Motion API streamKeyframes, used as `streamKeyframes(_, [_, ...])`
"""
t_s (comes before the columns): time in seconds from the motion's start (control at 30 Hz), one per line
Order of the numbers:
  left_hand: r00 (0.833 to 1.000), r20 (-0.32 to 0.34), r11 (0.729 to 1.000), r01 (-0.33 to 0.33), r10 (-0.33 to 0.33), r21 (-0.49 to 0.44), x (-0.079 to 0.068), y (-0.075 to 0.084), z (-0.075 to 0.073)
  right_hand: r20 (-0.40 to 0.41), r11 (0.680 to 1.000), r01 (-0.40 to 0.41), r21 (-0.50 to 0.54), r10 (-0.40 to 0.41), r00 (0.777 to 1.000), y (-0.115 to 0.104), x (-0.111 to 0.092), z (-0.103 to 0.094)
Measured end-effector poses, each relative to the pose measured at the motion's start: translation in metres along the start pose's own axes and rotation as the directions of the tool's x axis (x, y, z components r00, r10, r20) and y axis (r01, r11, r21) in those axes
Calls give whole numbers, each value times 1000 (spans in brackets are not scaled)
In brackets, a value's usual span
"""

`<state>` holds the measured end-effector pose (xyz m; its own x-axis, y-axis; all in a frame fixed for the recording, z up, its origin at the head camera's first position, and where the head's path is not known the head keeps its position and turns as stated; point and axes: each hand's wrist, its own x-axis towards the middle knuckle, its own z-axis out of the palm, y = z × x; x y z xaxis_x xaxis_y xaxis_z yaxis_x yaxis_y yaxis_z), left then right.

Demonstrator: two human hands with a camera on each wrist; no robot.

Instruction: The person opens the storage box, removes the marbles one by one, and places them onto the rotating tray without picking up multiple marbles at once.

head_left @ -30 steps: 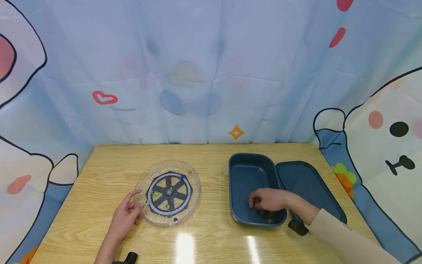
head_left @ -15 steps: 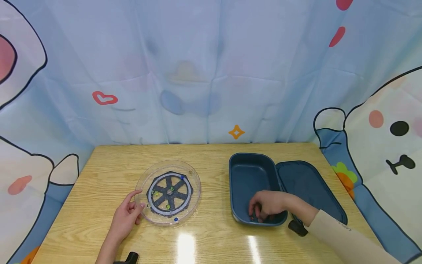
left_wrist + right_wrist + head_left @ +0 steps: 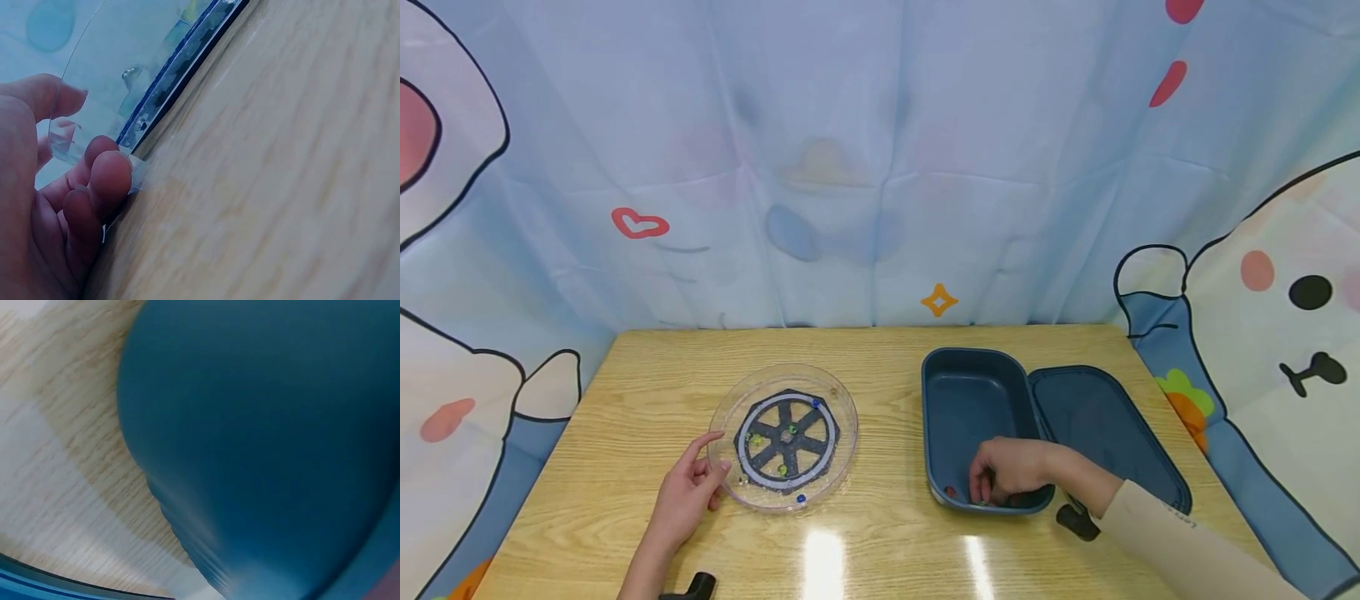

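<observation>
In the head view, my left hand (image 3: pixel 683 492) holds the near-left rim of a clear round dish (image 3: pixel 847 450), index finger and thumb at its edge. The left wrist view shows the fingers (image 3: pixel 111 178) curled at the transparent wall. Inside the dish lies a dark spoked wheel-like piece (image 3: pixel 787 460) with a pale ring, and several small glass marbles, including a blue marble (image 3: pixel 801 498) and a green marble (image 3: pixel 782 470). My right hand (image 3: pixel 1013 467) reaches down into a dark blue box (image 3: pixel 973 400), fingertips at a small glassy piece (image 3: pixel 983 502); whether they pinch it I cannot tell. A red marble (image 3: pixel 950 492) lies beside them.
A dark blue lid (image 3: pixel 1105 425) lies right of the box, under the right forearm. Black wrist devices (image 3: pixel 1077 522) show near both wrists. The wooden table (image 3: pixel 880 533) ends at a printed curtain (image 3: pixel 850 208). The right wrist view shows mostly the box's blue outer wall (image 3: pixel 250 425).
My right hand has shifted slightly toward the box's near end, and the red marble now shows left of its fingers. A clear marble has rolled nearer along the dish's left rim. The left hand stays put.
</observation>
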<state>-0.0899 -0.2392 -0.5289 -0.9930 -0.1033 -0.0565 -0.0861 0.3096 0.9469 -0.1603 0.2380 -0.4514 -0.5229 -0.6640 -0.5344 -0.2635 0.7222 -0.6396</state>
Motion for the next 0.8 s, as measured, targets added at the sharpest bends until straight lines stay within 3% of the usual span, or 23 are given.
streamKeyframes(0.13, [1000, -3, 1000, -4, 4, 7, -1, 0, 0, 29, 999, 28, -40, -27, 999, 1, 1, -2])
streamKeyframes(0.4, [1000, -8, 1000, -18, 18, 8, 0, 0, 0, 158, 995, -9, 98, -7, 987, 8, 2, -8])
streamKeyframes(0.8, [999, -12, 999, -30, 30, 10, 1, -2, 1, 243, 969, 100, 225, -156, 957, 20, 6, -13])
